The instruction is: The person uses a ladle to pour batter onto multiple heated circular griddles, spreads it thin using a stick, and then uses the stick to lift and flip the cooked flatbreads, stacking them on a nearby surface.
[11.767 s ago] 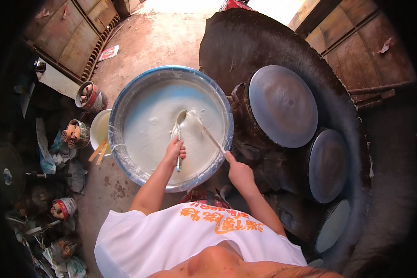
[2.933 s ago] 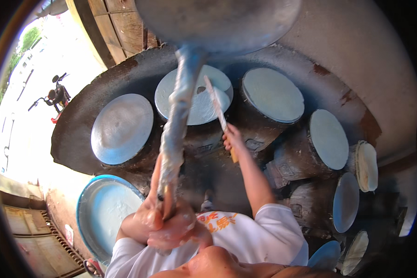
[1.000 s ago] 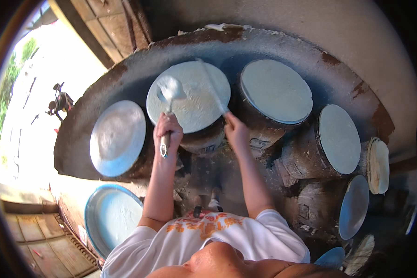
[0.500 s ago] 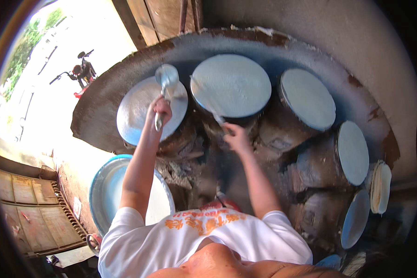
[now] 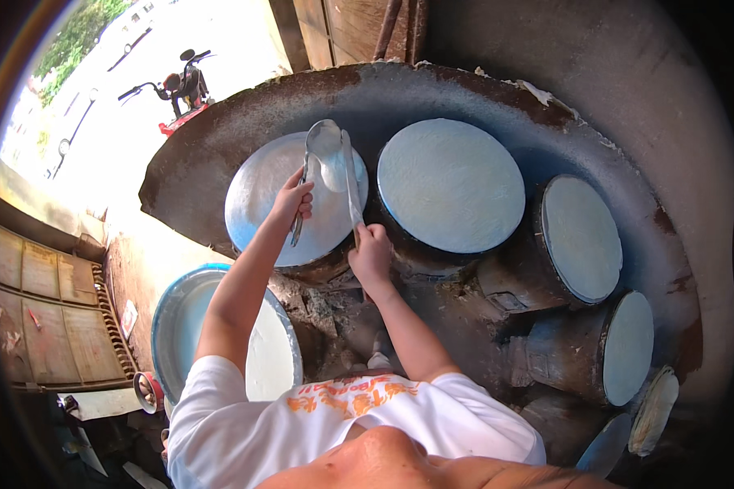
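Note:
My left hand is closed around the handle of a metal ladle, its bowl raised over the leftmost round griddle. My right hand grips a long, narrow, flat-bladed spatula, whose tip reaches up beside the ladle's bowl. Just below that bowl is a pale patch; I cannot tell whether it is batter or a shine on the metal. This griddle's surface is mostly bare silver. To its right, a second griddle carries a thin, even sheet of white batter.
More batter-covered griddles, one and another, curve round to the right on drum stoves. Beyond them sits a stack of thin flat cakes. A blue-rimmed basin of white batter is by my left arm. A curved wall backs the griddles.
My right hand has brought the spatula left, from the second griddle to beside the ladle. The ladle stays over the leftmost griddle. The whole view has shifted.

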`<state>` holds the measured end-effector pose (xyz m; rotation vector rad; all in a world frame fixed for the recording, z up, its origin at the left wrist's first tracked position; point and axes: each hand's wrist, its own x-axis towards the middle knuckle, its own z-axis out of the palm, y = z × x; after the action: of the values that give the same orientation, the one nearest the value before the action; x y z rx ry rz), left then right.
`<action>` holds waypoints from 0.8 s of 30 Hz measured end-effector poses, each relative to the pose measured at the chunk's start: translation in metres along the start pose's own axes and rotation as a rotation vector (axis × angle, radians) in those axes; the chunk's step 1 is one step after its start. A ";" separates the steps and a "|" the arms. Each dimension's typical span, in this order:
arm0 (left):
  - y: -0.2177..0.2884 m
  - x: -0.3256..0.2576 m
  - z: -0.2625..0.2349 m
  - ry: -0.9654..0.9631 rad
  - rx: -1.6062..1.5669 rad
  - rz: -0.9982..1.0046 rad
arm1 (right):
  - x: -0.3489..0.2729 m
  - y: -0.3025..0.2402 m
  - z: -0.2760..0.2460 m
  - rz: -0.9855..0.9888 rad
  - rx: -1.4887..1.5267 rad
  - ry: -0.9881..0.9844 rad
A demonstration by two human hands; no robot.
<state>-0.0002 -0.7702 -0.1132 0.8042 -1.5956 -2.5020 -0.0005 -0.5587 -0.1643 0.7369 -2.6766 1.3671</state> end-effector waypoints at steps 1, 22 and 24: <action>0.000 0.008 -0.009 0.049 0.094 0.044 | 0.013 -0.009 0.010 -0.014 -0.020 -0.030; 0.027 -0.093 -0.120 -0.443 -1.266 -0.113 | 0.071 -0.050 0.090 -0.139 -0.073 -0.086; 0.020 -0.105 -0.122 -0.513 -1.281 -0.018 | 0.085 -0.041 0.077 -0.251 -0.146 -0.091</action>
<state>0.1420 -0.8455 -0.0941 -0.0184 0.2275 -3.0315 -0.0451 -0.6725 -0.1588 1.0974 -2.6028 1.0915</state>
